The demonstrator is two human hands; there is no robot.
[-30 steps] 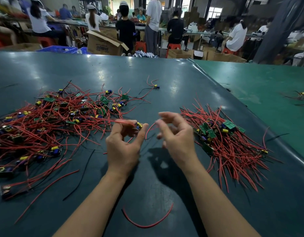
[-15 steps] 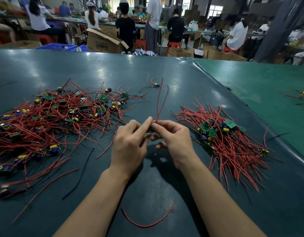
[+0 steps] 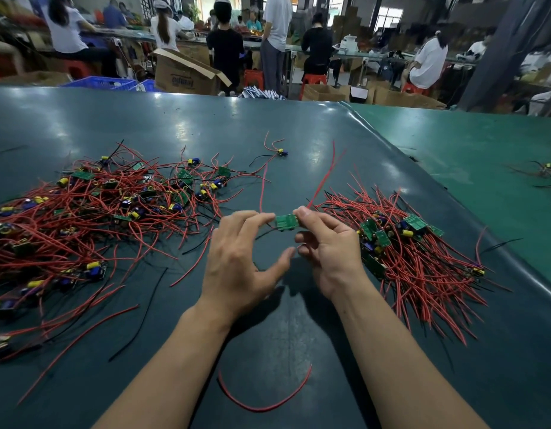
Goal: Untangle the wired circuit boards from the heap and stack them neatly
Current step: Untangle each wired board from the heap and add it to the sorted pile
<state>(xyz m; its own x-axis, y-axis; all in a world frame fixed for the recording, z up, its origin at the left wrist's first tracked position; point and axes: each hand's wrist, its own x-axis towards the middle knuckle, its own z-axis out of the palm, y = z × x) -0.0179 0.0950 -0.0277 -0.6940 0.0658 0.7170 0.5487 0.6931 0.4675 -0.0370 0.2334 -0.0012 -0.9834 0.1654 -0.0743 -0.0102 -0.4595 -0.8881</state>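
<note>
Now, far left: tangled heap (image 3: pixel 91 212) of red-wired boards on the dark table (image 3: pixel 268 329), still large and knotted. Loose red wire (image 3: pixel 262 400) lies near the table's front edge.

Centre: one green board (image 3: pixel 286 221) held up between both hands, flat face toward camera, clear of the heap. Half a second ago the fingers were bunched together over it with the leads standing straight up; a second ago the left hand was only drawing it out of the pile. Left hand (image 3: pixel 240 261) now spread, fingertips touching the board's left end, thumb apart below. Right hand (image 3: pixel 327 249) pinches the board's right end. Red leads (image 3: pixel 325 178) trail up and away, free.

Right: sorted stack (image 3: pixel 404 246), boards bunched, wires fanned out.

Judgement: this board is untangled; placing it on the right stack comes next. Most of the heap remains.
</note>
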